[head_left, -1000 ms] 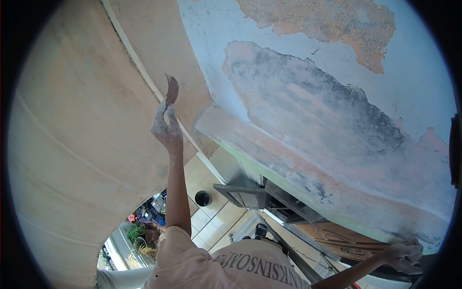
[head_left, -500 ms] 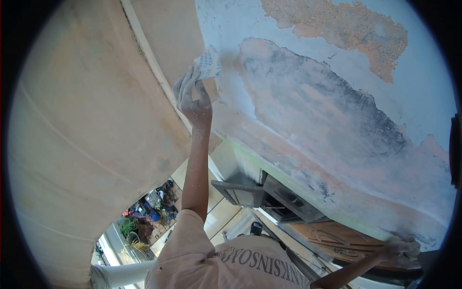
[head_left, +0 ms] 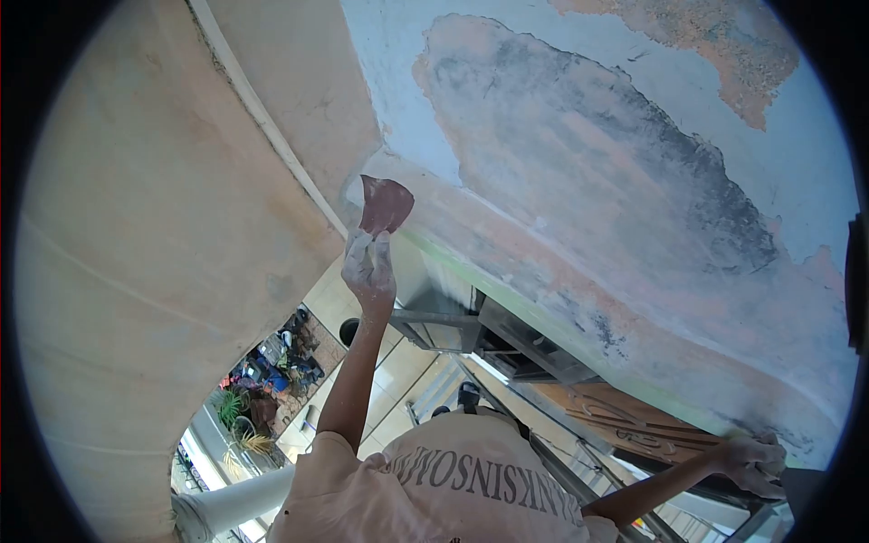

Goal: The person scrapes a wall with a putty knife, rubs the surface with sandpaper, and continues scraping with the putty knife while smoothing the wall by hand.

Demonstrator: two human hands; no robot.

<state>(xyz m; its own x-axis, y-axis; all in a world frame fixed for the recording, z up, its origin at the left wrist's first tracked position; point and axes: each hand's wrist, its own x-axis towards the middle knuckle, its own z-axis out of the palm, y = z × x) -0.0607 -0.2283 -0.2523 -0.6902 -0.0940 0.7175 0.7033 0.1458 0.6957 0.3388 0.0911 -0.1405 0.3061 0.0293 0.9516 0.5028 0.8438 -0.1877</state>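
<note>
My left hand (head_left: 369, 271), coated in white dust, pinches a curled piece of sandpaper (head_left: 387, 206) between thumb and fingers. The sandpaper shows its reddish-brown grit side, with a pale back at its left edge. It is in front of the corner where the patchy wall meets a beige surface; I cannot tell if it touches. Far to the lower right, my right hand (head_left: 753, 466), also dusty, is closed with curled fingers by the lower edge of the wall, beside a dark grey object (head_left: 806, 493). What is inside those fingers, if anything, is hidden.
The wall (head_left: 579, 154) has blue paint, bare pinkish patches and dark stains. A beige curved surface (head_left: 154, 244) fills the left. Below are an open window frame (head_left: 439, 330), a carved wooden door (head_left: 625, 421), tiled floor (head_left: 394, 371), a white pipe (head_left: 240, 498) and potted plants (head_left: 244, 421).
My left hand has come down and nearer with the sandpaper, which now shows its brown side instead of its printed back. My right hand stays by the wall's lower edge. The view has shifted slightly.
</note>
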